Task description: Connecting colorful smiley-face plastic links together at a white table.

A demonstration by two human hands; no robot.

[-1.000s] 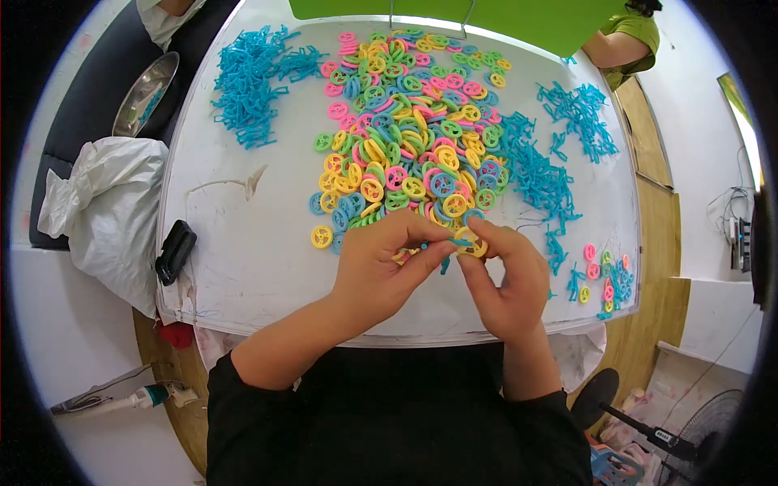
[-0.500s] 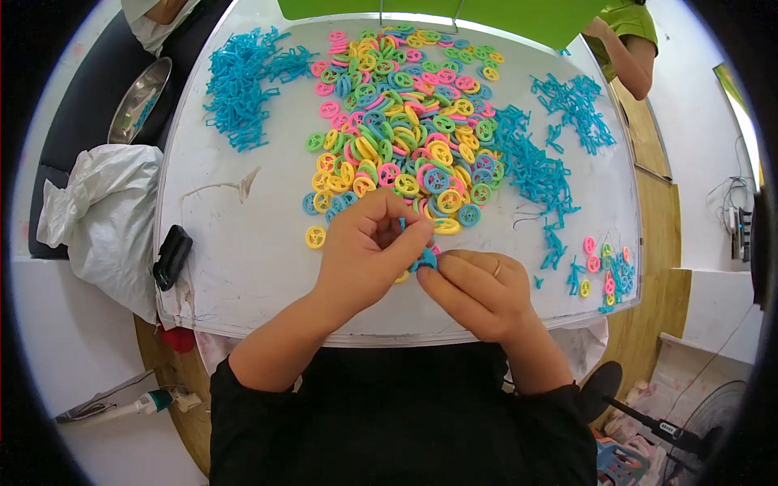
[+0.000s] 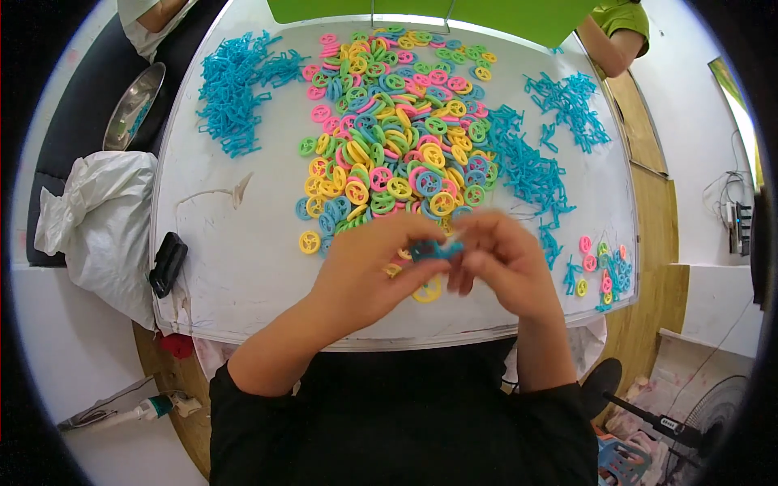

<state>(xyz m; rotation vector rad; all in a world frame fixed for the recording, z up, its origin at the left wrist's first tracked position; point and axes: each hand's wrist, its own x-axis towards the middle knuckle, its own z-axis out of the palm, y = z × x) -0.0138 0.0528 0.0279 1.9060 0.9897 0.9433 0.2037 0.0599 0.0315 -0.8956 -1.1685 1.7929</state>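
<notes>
My left hand [image 3: 365,263] is closed, with thumb and fingers pinching a small blue plastic piece [image 3: 428,249] above the near part of the white table. Close by its right end is my right hand [image 3: 515,263], fingers curved and smeared by motion; whether they grip the piece cannot be made out. Just beyond both hands spreads a large heap of small plastic wheels [image 3: 397,134] in pink, yellow, green and blue. Under the hands, a yellow wheel [image 3: 427,290] shows partly.
Blue plastic pieces lie in piles at the far left [image 3: 231,97], right of the wheels [image 3: 527,166] and at the far right [image 3: 577,109]. Mixed wheels and blue parts [image 3: 606,271] sit near the right edge. A black case [image 3: 168,263] lies by the left edge. Another person's arm [image 3: 612,49] shows far right.
My right hand has loosened from its pinch and risen slightly, its fingers now blurred. My left hand keeps hold of the blue piece, with its fingers lower. The view has shifted slightly.
</notes>
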